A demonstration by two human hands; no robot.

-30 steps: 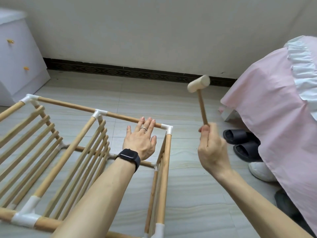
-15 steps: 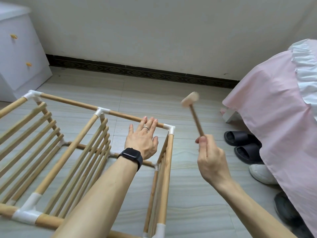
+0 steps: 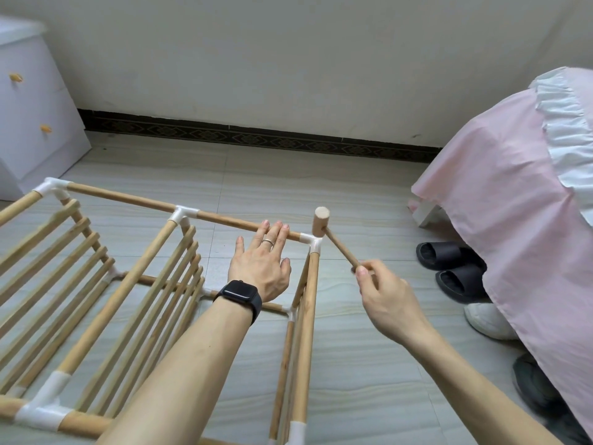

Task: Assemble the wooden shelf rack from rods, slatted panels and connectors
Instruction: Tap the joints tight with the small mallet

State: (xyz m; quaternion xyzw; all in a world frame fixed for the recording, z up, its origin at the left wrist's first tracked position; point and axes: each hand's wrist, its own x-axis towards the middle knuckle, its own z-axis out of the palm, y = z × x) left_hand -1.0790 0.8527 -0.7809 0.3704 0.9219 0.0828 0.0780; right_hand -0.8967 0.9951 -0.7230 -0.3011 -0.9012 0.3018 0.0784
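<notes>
The wooden shelf rack [image 3: 134, 284] lies on its side on the tiled floor, its rods joined by white connectors and its slatted panels standing upright. My left hand [image 3: 261, 264] lies flat with straight fingers on the top far rod, just left of the white corner connector [image 3: 312, 240]. My right hand [image 3: 383, 297] grips the handle of a small wooden mallet [image 3: 322, 223]. The mallet head sits against the right side of that corner connector.
A white drawer unit [image 3: 35, 117] stands at the far left by the wall. A bed with a pink cover [image 3: 526, 194] fills the right side, with black slippers [image 3: 449, 264] and a white shoe [image 3: 487, 321] on the floor beside it.
My right hand swung the mallet down from its raised position until the head met the corner connector. My left hand stayed on the rod.
</notes>
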